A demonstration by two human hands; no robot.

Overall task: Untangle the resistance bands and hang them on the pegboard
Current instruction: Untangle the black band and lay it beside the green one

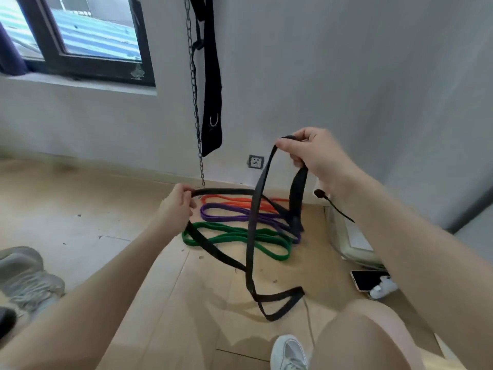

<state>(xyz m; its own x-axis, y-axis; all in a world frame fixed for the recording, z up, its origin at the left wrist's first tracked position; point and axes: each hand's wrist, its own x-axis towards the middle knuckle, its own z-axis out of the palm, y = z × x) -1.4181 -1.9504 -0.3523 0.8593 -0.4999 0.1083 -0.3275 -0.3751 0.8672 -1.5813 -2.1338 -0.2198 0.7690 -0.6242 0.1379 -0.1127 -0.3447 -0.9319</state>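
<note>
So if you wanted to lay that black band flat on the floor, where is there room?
Bare floor lies left of the green band, between it and the grey sneakers. Crowded: the wall side, where orange band and purple band lie, and right, by the phone.

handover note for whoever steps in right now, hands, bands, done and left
Left hand grips one part of the black band; right hand holds another part higher up. Its low loop trails on the floor, still twisted.
Orange band, purple band and green band lie overlapping by the wall.
Done: none hung. No pegboard in view.
Left: untwist black, free the other three, hang all.
</note>
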